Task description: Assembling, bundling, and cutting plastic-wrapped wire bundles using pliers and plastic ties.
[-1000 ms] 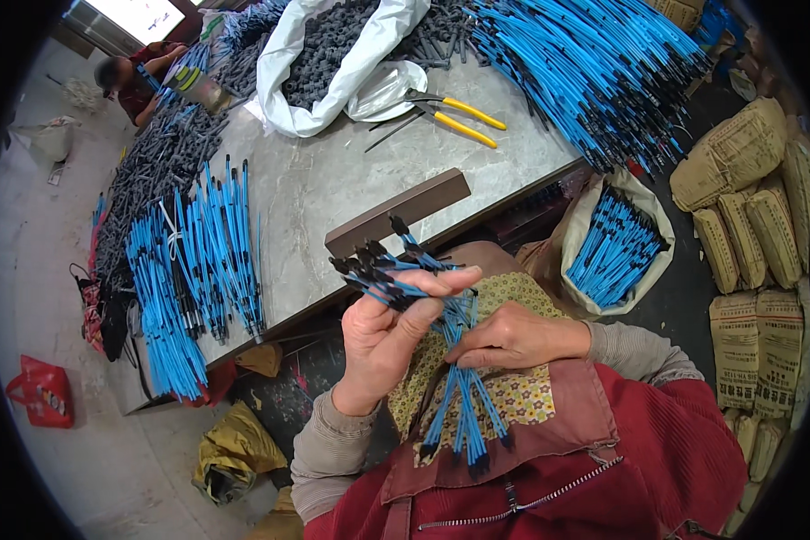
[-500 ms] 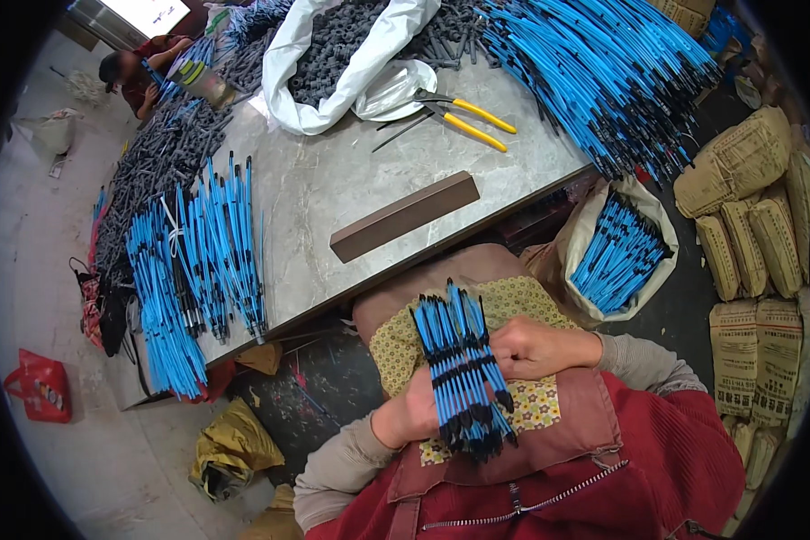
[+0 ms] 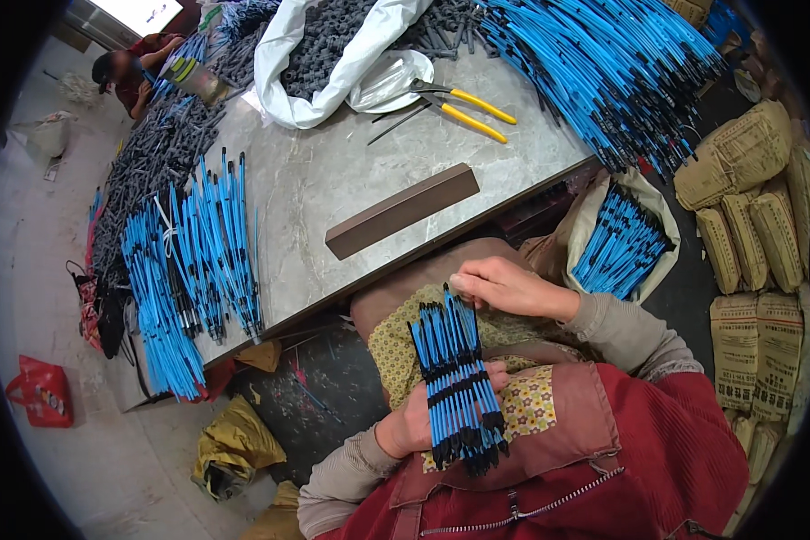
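Note:
My left hand [image 3: 412, 419] is closed round a flat bundle of thin blue rods [image 3: 459, 373] with black ends and black bands. The bundle stands over my lap, its fingers partly hidden behind it. At the bundle's upper right end is my right hand [image 3: 513, 288], thumb and fingers pinched close to a black rod tip. Whatever lies between those fingertips is too small to make out. Under both hands spreads a yellow flowered apron [image 3: 391, 346].
On the grey table [image 3: 288, 198] are a brown bar [image 3: 403, 211], yellow-handled pliers [image 3: 472, 112], a white bag [image 3: 279, 90] of dark parts and piles of blue rods [image 3: 603, 81]. A sack [image 3: 657, 211] of rods stands right. Another person [image 3: 135, 76] sits far left.
My right hand has moved from beside the bundle's middle up to its top end, fingers now pinched there. My left hand keeps the bundle, which has turned slightly.

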`<state>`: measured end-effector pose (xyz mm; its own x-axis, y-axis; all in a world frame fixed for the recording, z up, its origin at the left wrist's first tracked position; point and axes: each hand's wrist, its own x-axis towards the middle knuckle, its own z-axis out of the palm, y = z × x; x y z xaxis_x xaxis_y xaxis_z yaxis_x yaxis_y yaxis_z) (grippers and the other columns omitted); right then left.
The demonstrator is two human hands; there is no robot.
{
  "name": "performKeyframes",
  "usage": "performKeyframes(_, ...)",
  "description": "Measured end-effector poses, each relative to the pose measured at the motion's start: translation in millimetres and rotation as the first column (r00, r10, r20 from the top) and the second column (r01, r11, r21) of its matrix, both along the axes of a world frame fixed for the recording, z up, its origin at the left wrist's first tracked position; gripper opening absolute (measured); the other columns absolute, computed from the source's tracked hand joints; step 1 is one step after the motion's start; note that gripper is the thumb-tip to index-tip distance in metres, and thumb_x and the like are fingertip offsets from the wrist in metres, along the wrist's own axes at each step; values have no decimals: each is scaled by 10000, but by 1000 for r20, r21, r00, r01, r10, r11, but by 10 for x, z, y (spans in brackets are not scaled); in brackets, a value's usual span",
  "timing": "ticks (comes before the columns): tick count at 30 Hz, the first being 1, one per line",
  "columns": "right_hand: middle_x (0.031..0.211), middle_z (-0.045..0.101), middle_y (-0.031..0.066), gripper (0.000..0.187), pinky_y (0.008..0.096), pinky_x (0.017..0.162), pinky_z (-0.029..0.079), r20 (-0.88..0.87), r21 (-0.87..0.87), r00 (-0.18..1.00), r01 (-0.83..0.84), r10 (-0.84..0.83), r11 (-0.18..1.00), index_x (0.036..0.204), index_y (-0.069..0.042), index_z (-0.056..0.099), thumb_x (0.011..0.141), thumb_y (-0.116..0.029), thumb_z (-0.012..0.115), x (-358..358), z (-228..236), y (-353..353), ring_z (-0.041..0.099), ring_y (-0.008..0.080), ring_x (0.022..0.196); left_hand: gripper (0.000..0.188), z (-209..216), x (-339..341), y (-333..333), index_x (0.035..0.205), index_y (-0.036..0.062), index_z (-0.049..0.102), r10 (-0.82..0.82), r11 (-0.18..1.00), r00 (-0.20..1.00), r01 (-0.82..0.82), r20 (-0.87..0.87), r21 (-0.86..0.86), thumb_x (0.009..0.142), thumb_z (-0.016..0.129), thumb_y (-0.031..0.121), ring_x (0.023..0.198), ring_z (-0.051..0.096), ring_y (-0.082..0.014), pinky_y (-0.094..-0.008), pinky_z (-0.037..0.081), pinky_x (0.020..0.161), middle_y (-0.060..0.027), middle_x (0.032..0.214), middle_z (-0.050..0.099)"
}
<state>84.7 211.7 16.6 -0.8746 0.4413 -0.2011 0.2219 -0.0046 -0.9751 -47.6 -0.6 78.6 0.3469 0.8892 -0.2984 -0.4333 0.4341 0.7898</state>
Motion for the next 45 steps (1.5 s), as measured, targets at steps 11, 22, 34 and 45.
performKeyframes(11,754,638,25,520,221,482,460,78,-241,942,-301,327,923,885,5,652,1034,-472,511,-84,-104,126,578,77,596,508,-70,2,14,1567,24,248,265,938,534,51,803,-343,1084,274,178,1322,531,-257,-378,459,1092,-138,1509,477)
performKeyframes(22,729,631,20,318,195,444,461,129,-560,986,-15,106,829,913,-11,663,979,-322,650,-60,-60,146,569,63,536,456,30,16,82,1467,-6,443,-104,992,967,118,-234,46,1039,447,151,1329,532,-300,-402,460,1090,-171,1473,513)
performKeyframes(34,840,676,33,183,200,523,511,83,-414,976,-149,200,898,1067,39,638,964,-112,624,-145,-52,215,604,62,593,351,22,-27,216,1295,13,604,121,683,800,363,-588,634,970,541,129,1314,548,-353,-454,449,1101,-192,1401,570)
performKeyframes(45,932,694,54,226,273,689,527,17,-44,927,-373,374,927,1129,28,655,960,-66,539,-254,94,192,628,119,745,336,58,-50,288,1205,25,640,220,541,764,422,-606,728,884,599,113,1219,619,-392,-504,521,1013,-215,1303,633)
